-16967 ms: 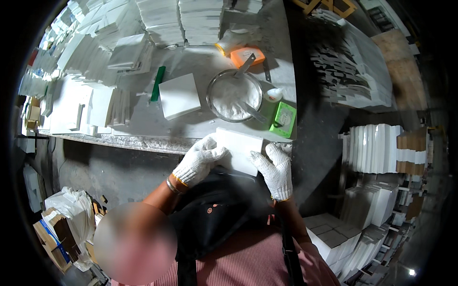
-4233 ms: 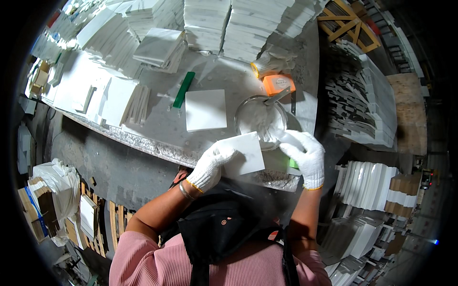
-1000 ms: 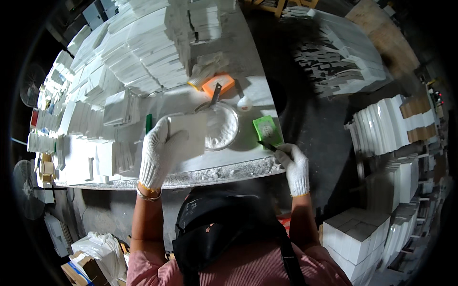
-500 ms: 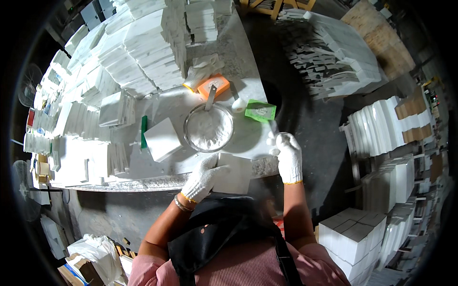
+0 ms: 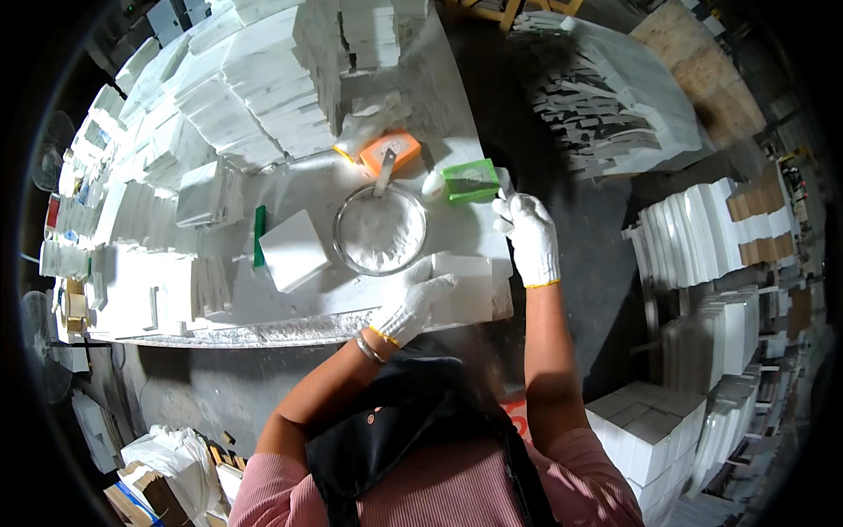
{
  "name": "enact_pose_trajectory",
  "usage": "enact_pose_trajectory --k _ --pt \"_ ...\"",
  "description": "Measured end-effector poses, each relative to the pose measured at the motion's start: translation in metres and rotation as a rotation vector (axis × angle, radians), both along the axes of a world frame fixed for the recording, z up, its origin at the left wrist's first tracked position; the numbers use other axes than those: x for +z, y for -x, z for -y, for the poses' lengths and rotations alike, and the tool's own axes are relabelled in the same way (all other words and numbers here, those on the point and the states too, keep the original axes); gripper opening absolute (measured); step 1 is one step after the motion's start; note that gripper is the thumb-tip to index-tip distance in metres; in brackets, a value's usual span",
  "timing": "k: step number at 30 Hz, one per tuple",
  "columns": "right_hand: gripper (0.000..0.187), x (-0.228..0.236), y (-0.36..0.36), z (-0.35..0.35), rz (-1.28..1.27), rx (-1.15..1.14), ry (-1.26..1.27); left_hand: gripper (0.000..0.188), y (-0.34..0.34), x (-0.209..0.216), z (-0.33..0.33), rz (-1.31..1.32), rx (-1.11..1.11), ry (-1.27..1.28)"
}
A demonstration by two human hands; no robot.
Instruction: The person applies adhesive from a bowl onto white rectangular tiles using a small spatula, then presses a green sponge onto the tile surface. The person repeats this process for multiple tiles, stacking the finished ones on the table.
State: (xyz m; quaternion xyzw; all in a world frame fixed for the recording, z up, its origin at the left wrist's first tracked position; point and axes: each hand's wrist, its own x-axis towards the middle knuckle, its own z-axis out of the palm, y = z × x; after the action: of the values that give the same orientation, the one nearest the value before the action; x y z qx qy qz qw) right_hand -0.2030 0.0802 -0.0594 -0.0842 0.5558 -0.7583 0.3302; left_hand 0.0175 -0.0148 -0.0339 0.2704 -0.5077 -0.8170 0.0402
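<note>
My left hand [image 5: 409, 306], in a white knitted glove, grips the left side of a square white tile [image 5: 467, 294] at the table's front edge, its thumb over the tile. My right hand [image 5: 532, 233], gloved alike, is closed at the table's right edge on a thin, flat pale tool [image 5: 504, 181], mostly hidden by the fingers. Just beyond that tool lies a green rectangular block [image 5: 471, 180]. A round clear bowl of white paste [image 5: 381, 230] stands left of the right hand, with a metal scraper [image 5: 385, 172] resting on its far rim.
An orange block [image 5: 392, 153] and a crumpled glove [image 5: 372, 128] lie behind the bowl. Left of it are another white tile [image 5: 296, 251] and a green strip [image 5: 259, 235]. Tall tile stacks [image 5: 255, 79] fill the table's far left. More stacks [image 5: 694, 237] stand on the right.
My left hand and its tile have moved forward and right, further onto the table. My right hand has moved forward with the thin tool, up to the green block.
</note>
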Motion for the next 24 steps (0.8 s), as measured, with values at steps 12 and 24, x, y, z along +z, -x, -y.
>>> enact_pose_trajectory --k 12,24 --pt "0.013 0.008 -0.032 -0.112 -0.261 -0.092 -0.347 0.067 0.071 -0.006 0.005 0.143 -0.126 0.860" --pt "0.026 0.017 -0.017 -0.113 -0.359 0.054 -0.388 0.091 0.061 -0.015 -0.027 0.181 -0.190 1.581"
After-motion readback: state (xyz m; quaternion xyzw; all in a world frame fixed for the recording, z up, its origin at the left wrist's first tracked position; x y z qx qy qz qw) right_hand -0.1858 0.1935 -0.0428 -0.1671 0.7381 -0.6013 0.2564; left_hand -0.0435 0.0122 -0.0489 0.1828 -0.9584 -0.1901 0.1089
